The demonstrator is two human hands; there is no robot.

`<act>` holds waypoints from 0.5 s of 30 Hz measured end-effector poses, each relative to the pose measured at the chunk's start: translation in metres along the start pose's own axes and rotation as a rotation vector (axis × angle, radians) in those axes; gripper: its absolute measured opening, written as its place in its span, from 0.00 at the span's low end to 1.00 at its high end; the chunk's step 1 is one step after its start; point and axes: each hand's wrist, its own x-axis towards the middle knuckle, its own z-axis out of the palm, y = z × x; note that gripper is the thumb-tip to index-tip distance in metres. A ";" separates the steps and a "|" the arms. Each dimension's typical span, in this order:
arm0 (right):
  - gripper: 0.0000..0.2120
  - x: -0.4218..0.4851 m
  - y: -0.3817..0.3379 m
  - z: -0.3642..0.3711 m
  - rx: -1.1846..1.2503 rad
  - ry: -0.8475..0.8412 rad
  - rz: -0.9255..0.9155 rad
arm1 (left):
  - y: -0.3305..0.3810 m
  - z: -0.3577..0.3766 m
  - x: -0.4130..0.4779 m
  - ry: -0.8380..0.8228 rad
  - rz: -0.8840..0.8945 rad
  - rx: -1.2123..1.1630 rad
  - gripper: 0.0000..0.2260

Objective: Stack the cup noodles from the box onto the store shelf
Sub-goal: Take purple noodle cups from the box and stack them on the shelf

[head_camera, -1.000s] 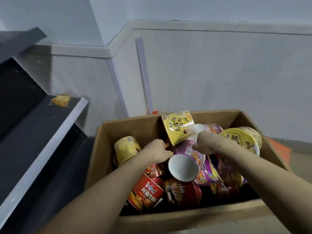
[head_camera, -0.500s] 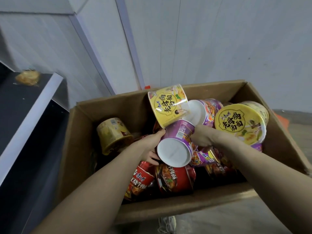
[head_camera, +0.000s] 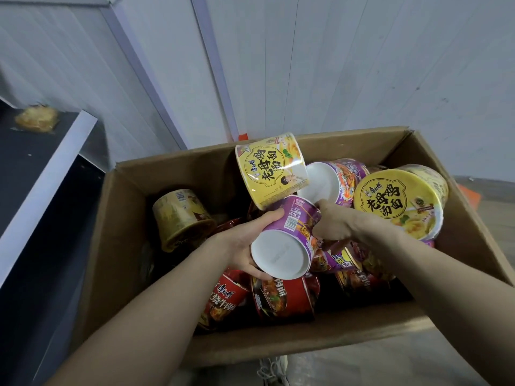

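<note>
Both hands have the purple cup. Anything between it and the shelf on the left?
The box's left wall and a gold cup beside it lie between the purple cup and the shelf. A yellow cup rests against the purple cup's far end. A packet sits on the shelf's far end.
</note>
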 end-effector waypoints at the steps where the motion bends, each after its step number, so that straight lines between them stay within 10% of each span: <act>1: 0.18 -0.002 0.000 -0.003 0.017 -0.027 -0.001 | 0.000 -0.003 -0.004 -0.011 -0.009 0.003 0.36; 4: 0.11 -0.010 0.000 -0.008 0.065 -0.087 -0.008 | -0.003 -0.013 -0.016 -0.057 -0.043 0.005 0.40; 11: 0.39 -0.018 -0.011 0.003 0.245 -0.280 -0.004 | -0.038 -0.039 -0.048 -0.088 0.031 -0.157 0.50; 15: 0.40 -0.021 -0.026 0.026 0.314 -0.391 -0.005 | -0.069 -0.054 -0.062 -0.062 0.149 -0.288 0.49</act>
